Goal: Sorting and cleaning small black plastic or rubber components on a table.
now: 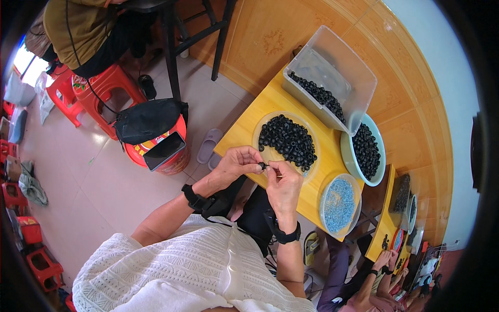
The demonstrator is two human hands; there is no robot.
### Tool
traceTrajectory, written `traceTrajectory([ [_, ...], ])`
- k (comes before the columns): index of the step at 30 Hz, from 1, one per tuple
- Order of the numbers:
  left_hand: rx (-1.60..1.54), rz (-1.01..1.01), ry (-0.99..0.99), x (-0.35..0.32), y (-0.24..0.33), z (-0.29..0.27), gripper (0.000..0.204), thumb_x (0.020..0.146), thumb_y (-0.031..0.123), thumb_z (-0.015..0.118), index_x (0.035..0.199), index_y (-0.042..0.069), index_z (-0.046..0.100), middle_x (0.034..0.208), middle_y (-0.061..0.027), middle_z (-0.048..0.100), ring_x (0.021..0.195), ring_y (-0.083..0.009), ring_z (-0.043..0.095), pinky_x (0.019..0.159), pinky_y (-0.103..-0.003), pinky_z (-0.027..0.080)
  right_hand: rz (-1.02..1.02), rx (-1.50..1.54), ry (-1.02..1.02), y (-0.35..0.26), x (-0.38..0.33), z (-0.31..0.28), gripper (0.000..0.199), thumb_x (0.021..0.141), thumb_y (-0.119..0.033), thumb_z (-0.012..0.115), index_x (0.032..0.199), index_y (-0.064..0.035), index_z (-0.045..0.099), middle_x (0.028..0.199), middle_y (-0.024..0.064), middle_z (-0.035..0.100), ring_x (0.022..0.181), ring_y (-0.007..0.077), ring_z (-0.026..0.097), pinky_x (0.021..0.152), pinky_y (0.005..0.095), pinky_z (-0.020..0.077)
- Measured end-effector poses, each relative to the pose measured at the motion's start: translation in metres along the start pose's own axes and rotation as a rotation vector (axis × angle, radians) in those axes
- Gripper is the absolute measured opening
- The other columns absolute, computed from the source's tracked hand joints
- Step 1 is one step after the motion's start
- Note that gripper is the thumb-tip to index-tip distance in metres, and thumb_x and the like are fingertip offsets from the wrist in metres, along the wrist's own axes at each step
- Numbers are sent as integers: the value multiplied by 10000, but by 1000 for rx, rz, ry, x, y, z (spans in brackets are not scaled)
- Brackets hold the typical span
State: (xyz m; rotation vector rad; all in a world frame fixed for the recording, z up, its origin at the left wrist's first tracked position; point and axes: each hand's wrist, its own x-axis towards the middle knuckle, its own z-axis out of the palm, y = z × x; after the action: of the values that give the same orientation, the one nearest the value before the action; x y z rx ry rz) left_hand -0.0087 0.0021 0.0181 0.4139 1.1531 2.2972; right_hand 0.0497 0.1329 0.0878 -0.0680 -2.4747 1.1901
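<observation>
Grasped by the fingertips of the left hand (241,161) and the right hand (284,187), one black ring (262,166) is held near the close edge of a clear dish (269,154) on the yellow counter (244,122). The grip of both hands is closed on it; whether a smaller bit is pinched there too cannot be told, as the fingers hide it. By all appearances, only this one ring is being handled, and plenty are left: a loose heap (288,140) of rings is spread over the dish, and more are held in the clear bin (353,67) and the pale basin (353,161) beside it. A bowl (357,200) is well filled with small blue bits (339,205). How many rings in the heap are already worked cannot be judged, since no separate group is seen among them.
</observation>
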Motion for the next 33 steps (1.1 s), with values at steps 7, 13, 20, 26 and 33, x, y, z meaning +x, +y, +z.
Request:
traceTrajectory([
  [7, 34, 8, -15, 1, 1, -1, 165, 795, -22, 624, 943, 33, 575, 888, -6, 604, 821, -69, 586, 765, -202, 476, 13, -20, -5, -2, 0, -1, 82, 737, 57, 586, 816, 38, 601, 689, 160, 576, 572, 262, 579, 530, 318, 442],
  [13, 69, 22, -55, 2, -3, -2, 154, 804, -29, 613, 944, 20, 569, 892, -12, 602, 825, -71, 585, 767, -204, 478, -5, -92, -23, -2, -1, 1, 60, 732, 44, 577, 785, 32, 603, 699, 180, 577, 609, 319, 583, 552, 356, 451],
  [20, 72, -22, -65, -1, -5, -4, 155, 804, -39, 605, 944, 14, 565, 882, -13, 602, 828, -71, 583, 759, -208, 482, 65, -192, -98, -7, 0, 0, 43, 721, 33, 557, 747, 30, 590, 722, 197, 583, 670, 376, 580, 604, 416, 451],
  [26, 179, 24, -3, -1, -10, 2, 154, 804, -47, 598, 937, 22, 562, 877, -3, 591, 825, -67, 577, 754, -205, 473, 122, -285, -77, -5, 0, 7, 28, 712, 22, 568, 734, 26, 584, 708, 212, 584, 687, 384, 581, 619, 434, 451],
  [33, 195, 42, 36, -1, -8, 4, 161, 797, -46, 605, 933, 25, 557, 875, 6, 577, 807, -62, 568, 742, -200, 462, 213, -60, -100, 11, 4, 5, 72, 727, 16, 572, 787, 29, 610, 675, 207, 612, 614, 316, 624, 564, 361, 477],
])
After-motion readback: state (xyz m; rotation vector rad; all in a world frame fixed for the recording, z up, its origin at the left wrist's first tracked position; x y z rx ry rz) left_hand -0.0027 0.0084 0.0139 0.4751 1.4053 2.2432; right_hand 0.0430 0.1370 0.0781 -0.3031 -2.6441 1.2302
